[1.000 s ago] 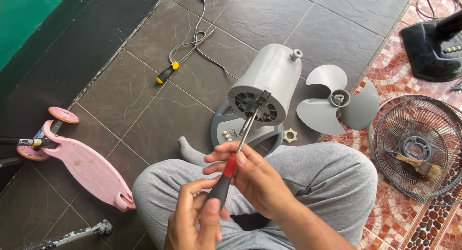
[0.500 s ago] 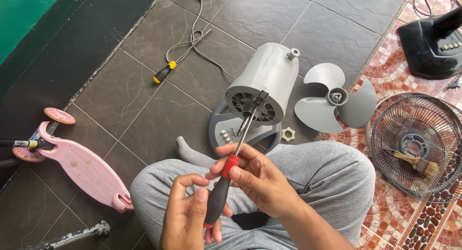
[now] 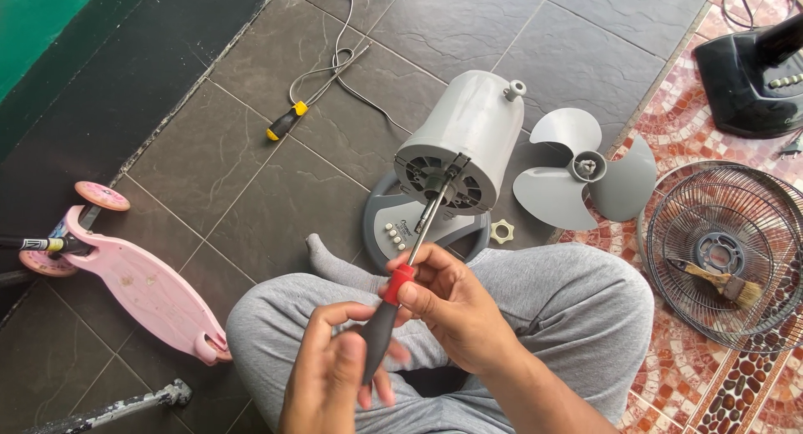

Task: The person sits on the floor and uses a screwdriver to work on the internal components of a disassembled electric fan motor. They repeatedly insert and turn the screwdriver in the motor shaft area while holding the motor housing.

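I keep both hands clamped on screwdriver: left hand round handle, right hand steadying collar, tip square on fan motor.

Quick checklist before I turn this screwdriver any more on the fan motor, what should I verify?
1. Left hand on screwdriver handle: ok.
2. Right hand steadying it near the red collar: ok.
3. Tip seated in a screw on the motor housing: cannot tell.
4. Housing held steady: not ok, neither hand on it.
5. Fan blade out of the way: ok.
6. Yellow nut within sight: ok.
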